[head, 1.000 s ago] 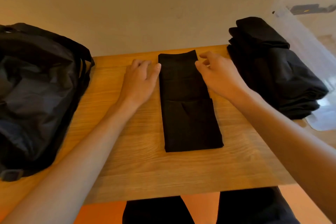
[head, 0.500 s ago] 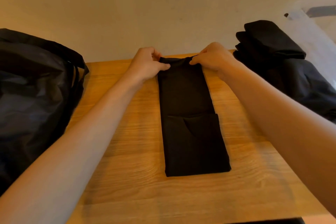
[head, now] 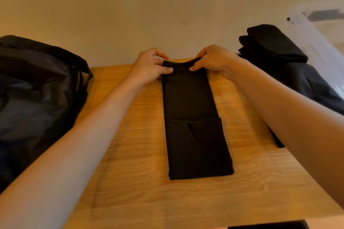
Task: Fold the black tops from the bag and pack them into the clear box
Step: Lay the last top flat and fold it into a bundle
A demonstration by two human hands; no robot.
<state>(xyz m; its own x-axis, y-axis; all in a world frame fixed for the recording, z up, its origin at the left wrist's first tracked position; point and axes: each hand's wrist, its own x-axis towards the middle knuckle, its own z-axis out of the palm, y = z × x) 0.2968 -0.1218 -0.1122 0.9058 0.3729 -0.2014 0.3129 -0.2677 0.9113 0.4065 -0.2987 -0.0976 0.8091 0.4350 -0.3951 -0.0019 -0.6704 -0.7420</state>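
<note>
Bag [head: 33, 102]: big dark one, slumped on the left of the bench [head: 130, 182], straps drooping toward the middle, well apart from the strip.
Folded pile [head: 275, 55]: black tops stacked on the right, near the right forearm, which crossed in front of its lower part.
Clear box [head: 316, 39]: just behind that pile, far right, only partly in frame.
Black top [head: 193, 117]: lay as a long narrow strip down the middle of the bench, far end lifted a little.
Left hand [head: 149, 67]: fingers [head: 167, 69] pinched the strip's far left corner.
Right hand [head: 214, 60]: fingers [head: 193, 68] pinched the far right corner.
Edges: the strip's far end sat right by the bench's back edge and the wall.
Open room: bare wood on both sides of the strip and in front of its near end.
</note>
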